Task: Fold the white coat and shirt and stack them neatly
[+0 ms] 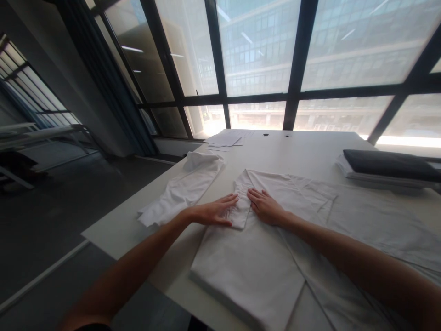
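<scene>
Garment [251,266], white and partly folded, lies at the lower centre of the frame. On its creased strip at frame centre we lay the left hand [218,211], thumb apart from its fingers, and the right hand [266,207], fingers slightly spread; neither clamps the cloth. We should press evenly, stroke creases outward and hold edges aligned. On the table [292,149], white cloth [186,181] lies left of centre, papers [225,140] upper centre.
</scene>
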### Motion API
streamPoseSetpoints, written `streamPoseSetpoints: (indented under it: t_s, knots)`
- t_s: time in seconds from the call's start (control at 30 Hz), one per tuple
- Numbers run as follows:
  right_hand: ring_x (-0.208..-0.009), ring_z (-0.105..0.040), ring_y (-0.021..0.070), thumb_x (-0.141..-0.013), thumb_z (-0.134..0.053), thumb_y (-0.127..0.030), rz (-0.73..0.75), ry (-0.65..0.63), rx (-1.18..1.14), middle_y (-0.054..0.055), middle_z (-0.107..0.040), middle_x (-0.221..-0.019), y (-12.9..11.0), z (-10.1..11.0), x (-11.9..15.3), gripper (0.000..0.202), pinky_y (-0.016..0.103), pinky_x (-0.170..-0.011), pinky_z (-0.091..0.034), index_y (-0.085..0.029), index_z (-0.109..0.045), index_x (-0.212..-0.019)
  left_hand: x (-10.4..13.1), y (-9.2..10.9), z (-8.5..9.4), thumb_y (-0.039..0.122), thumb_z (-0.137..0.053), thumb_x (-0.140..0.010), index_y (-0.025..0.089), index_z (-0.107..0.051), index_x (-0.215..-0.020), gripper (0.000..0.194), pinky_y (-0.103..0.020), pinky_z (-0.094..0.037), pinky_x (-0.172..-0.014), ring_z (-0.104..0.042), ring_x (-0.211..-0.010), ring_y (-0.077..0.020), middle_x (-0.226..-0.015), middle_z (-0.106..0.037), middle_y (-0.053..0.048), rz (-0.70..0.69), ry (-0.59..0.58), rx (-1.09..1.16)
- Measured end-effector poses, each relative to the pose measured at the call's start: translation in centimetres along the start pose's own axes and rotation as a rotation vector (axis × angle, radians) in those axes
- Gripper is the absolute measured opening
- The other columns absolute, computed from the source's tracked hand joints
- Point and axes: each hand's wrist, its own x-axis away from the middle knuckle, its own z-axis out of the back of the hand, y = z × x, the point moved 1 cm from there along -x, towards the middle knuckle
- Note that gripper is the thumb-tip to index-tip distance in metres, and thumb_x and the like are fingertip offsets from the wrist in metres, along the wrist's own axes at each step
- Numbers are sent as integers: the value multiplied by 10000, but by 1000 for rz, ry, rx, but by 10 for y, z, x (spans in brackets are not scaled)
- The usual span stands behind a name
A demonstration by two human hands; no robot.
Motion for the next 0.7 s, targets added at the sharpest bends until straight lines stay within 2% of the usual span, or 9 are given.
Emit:
streamPoseSetpoints:
  t_s: [0.07,0.13,0.23,0.3,0.37,0.43,0.53,0.7]
  knots:
    - [-1466,-291,242,-986,-355,-231,-7,13,0,144,-369,-1565,-1,1,1,523,488,-1192,-215,-124,-397,-1497,21,5,-6,496,-638,-894,238,-184,-1584,866,-430,-222,-1214,-187,-1498,-298,-1632,-208,-101,12,54,-23]
    - [-1469,-283,251,-989,-378,-239,33,39,-9,143,-375,-1561,-4,5,2,525,509,-1193,-203,-151,-391,-1506,37,8,-13,387,-624,-910,248,-226,-1573,786,-414,-285,-1183,-312,-1436,-277,-1545,-358,-115,56,164,-62]
    - [-1471,-279,238,-996,-441,-290,277,20,-69,98,-369,-1571,-13,14,6,518,492,-1204,-190,-240,-403,-1510,51,11,-25,227,-606,-882,248,-337,-1521,694,-392,-387,-1091,-494,-1236,-246,-1306,-542,-102,137,330,-116]
    - [-1461,-305,213,-1000,-464,-308,450,-37,-125,54,-388,-1563,-19,19,7,478,454,-1206,-208,-298,-456,-1478,54,14,-31,150,-583,-848,228,-438,-1438,613,-345,-461,-961,-579,-1026,-212,-1086,-616,-62,189,377,-116]
    - [-1445,-338,199,-1007,-464,-299,523,-74,-162,32,-420,-1543,-23,23,7,435,434,-1203,-228,-319,-509,-1438,54,18,-36,97,-551,-816,217,-546,-1289,487,-284,-477,-808,-593,-821,-172,-886,-619,-10,238,379,-96]
    - [-1435,-358,197,-1007,-467,-282,532,-83,-184,30,-435,-1532,-24,23,7,418,435,-1201,-235,-320,-535,-1418,53,21,-37,65,-536,-784,217,-617,-1105,365,-251,-448,-721,-572,-719,-148,-786,-600,17,258,377,-91]
    - [-1427,-373,205,-995,-489,-256,520,-86,-226,23,-438,-1528,-21,22,6,416,446,-1201,-236,-330,-555,-1399,56,21,-36,41,-538,-761,214,-654,-937,273,-235,-428,-708,-572,-724,-137,-796,-608,13,207,373,-97]
    - [-1411,-400,218,-966,-532,-221,515,-84,-289,34,-468,-1505,-18,21,5,402,450,-1204,-228,-318,-609,-1348,65,15,-20,141,-572,-868,222,-716,-887,167,-257,-454,-781,-594,-798,-156,-819,-621,-19,77,368,-153]
